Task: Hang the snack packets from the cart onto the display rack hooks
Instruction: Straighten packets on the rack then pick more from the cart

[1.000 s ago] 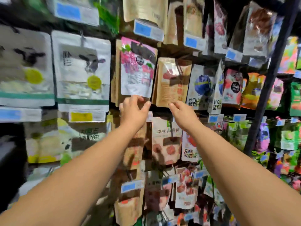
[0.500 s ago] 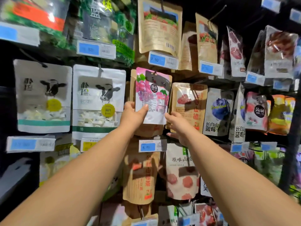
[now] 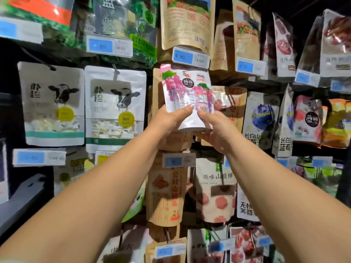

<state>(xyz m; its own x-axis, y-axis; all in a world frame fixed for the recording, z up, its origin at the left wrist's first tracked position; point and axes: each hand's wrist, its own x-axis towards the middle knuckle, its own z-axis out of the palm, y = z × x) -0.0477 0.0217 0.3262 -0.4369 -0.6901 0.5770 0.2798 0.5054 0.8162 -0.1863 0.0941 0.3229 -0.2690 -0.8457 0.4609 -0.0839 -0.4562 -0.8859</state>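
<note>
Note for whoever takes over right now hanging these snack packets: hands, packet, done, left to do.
Left hand grips the grape packet at its lower left; right hand grips its lower right.
Packet is raised and tilted, top just under the 9.90 price tag.
Done: packet is up at its spot; hook hidden, so seating unconfirmed.
Left: seat it, let go, fetch more; cart out of view.

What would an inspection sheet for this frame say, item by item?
Surface: display rack, densely stocked.
Job's things: pink grape packet, tilted, held before brown packets; whether it is hooked cannot be told.
Clutter: nothing seen.
Hands: left hand and right hand both grip the grape packet's lower part.
Cables: nothing seen.
Surroundings: cow-print packets left, blue price tags; cart not in view.
</note>
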